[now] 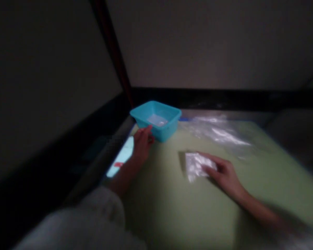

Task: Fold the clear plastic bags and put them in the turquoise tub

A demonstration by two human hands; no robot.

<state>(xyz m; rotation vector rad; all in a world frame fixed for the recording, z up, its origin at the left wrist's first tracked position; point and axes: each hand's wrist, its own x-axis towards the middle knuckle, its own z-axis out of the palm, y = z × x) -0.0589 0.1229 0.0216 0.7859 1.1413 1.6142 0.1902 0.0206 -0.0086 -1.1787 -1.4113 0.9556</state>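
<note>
My right hand (223,172) pinches a small, crinkled clear plastic bag (195,166) between thumb and fingers, just above the green tabletop. On the left, my left hand (143,139) is at the near side of a turquoise plastic basin (169,130). Its fingers look curled, and a small red object (151,139) shows at them, too blurred to name. Inside the basin lies a pale, shiny piece (158,120) that looks like clear plastic.
A large, crumpled sheet of clear plastic (221,133) spreads over the far right of the green table (167,208). A bright pale-blue panel with a red mark (125,152) lies along the left edge. Dim walls (211,45) stand behind and to the left.
</note>
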